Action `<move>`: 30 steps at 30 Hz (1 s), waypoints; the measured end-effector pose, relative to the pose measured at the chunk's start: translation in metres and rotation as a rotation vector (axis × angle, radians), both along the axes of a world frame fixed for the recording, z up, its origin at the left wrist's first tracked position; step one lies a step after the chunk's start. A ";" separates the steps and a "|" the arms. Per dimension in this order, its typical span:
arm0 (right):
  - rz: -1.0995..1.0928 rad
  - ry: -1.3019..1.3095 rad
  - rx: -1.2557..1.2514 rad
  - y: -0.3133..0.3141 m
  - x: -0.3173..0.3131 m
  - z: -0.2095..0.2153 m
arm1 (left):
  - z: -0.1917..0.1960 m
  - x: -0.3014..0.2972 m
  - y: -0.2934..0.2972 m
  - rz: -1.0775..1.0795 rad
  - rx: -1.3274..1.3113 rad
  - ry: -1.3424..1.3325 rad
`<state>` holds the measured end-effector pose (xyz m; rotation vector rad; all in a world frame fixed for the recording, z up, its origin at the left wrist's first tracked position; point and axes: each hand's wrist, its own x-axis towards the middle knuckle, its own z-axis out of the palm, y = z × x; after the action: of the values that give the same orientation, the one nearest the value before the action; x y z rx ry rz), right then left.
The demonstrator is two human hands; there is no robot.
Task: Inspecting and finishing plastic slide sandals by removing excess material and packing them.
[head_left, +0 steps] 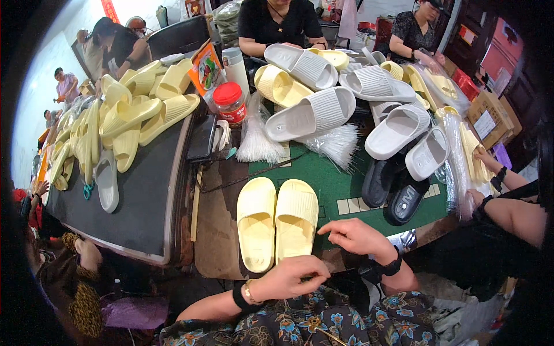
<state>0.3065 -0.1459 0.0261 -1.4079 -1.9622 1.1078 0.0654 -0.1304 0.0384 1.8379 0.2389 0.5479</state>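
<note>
A pair of pale yellow slide sandals (256,225) lies side by side on the table in front of me, toes pointing away. My left hand (293,281) is just below their heel ends, its fingers curled; whatever might be in them is hidden. Close by the right sandal of the pair, my right hand (359,237) hovers over the green mat (340,199). Its index finger points left, fingers loosely bent and apart, with nothing visible in them. Beyond the pair, white plastic fastener strands (259,138) lie in a bundle.
Grey slides (311,113) and yellow ones are heaped at the back, with black slides (407,202) at right. More yellow slides (130,115) cover the left table. A red-lidded jar (229,104) stands between. Co-workers sit around; another person's hands (482,173) hold wrapped slides at right.
</note>
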 end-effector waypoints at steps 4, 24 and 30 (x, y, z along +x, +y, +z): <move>0.099 -0.091 0.082 -0.003 0.000 -0.013 | 0.012 -0.030 0.016 0.353 -0.163 -0.020; -0.240 0.023 0.092 -0.015 -0.052 0.031 | 0.016 -0.086 0.043 0.843 -0.710 -0.381; -0.062 -0.082 0.364 -0.036 -0.077 0.016 | -0.009 -0.088 0.042 0.779 -0.693 0.044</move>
<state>0.2293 -0.1814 0.0417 -1.3208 -2.0350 0.6319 -0.0225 -0.0884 0.0291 1.0339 1.0586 0.8222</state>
